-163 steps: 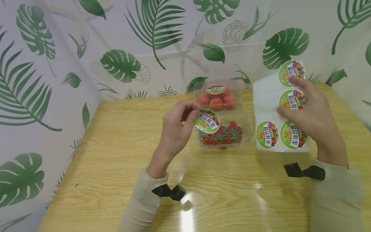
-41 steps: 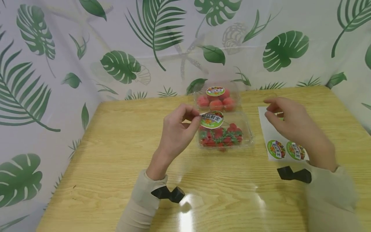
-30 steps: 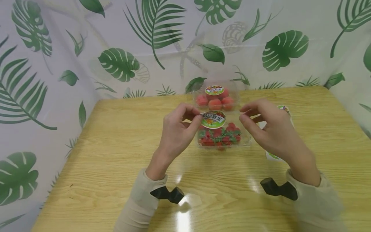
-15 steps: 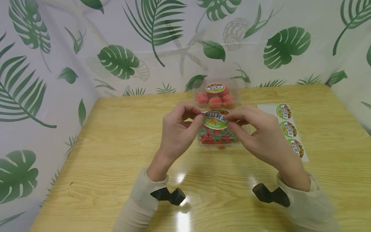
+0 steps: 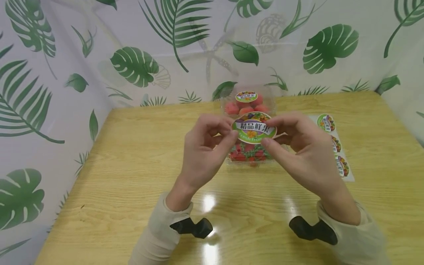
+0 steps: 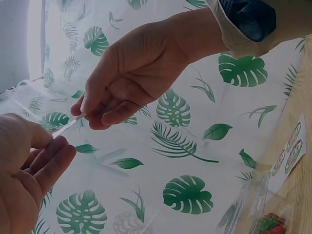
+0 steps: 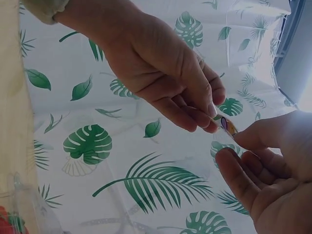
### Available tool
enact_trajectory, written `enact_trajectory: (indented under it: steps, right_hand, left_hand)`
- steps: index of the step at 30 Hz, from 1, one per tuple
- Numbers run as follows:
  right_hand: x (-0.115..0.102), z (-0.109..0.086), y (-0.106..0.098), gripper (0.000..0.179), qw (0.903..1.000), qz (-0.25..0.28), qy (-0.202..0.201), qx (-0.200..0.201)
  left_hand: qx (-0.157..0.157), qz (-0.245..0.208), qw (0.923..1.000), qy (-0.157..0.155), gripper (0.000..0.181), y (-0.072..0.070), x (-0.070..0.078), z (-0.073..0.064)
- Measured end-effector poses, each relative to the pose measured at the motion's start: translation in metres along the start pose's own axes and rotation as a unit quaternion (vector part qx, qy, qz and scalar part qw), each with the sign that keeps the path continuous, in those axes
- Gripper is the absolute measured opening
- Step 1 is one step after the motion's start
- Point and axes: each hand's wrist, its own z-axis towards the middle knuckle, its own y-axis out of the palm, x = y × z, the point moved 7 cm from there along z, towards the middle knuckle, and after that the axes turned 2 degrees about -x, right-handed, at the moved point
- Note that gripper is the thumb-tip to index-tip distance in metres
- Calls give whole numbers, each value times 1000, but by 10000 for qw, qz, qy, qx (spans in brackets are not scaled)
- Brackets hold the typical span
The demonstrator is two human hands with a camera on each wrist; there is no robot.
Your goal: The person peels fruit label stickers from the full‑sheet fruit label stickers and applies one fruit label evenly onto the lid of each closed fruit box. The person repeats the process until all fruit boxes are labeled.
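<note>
An oval fruit sticker (image 5: 252, 127) with Chinese lettering is held up between both hands, facing the head camera. My left hand (image 5: 206, 151) pinches its left edge between thumb and fingers. On the opposite edge, thumb and fingers of my right hand (image 5: 303, 152) grip it. Both wrist views show the sticker almost edge-on, as a thin strip between the fingertips. Behind and below it, a clear plastic box (image 5: 232, 162) of red fruit with green leaves is partly hidden. Farther back stands a second clear box (image 5: 272, 101) with round red-orange fruits and a similar sticker (image 5: 246, 96) on its lid.
A white sticker sheet (image 5: 349, 178) lies on the wooden table (image 5: 142, 165) at the right, partly behind the right hand, with three stickers showing. A leaf-patterned cloth (image 5: 198, 33) hangs along the table's back and sides.
The right hand has left the sticker sheet, which now lies on the table, and moved left to grip the sticker's right edge. The sticker has risen slightly and turned more toward the head camera.
</note>
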Motion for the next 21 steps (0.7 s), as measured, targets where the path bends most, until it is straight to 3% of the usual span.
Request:
enact_trajectory:
  steps: [3, 8, 16, 21]
  right_hand:
    - [-5, -1, 0, 34, 9981, 599, -55, 109]
    - [-13, -2, 0, 33, 9921, 1219, -232, 196]
    - [-14, -2, -1, 30, 9908, 1290, -188, 375]
    - [-11, -1, -3, 24, 9901, 1252, -176, 616]
  left_hand:
    - [-19, -92, 9999, 144, 18, 1, 7, 1]
    - [-89, -235, 9997, 15, 19, 2, 13, 2]
    - [-74, -335, 9992, -211, 22, 3, 12, 2]
    - [-37, -214, 9996, -179, 23, 4, 11, 1]
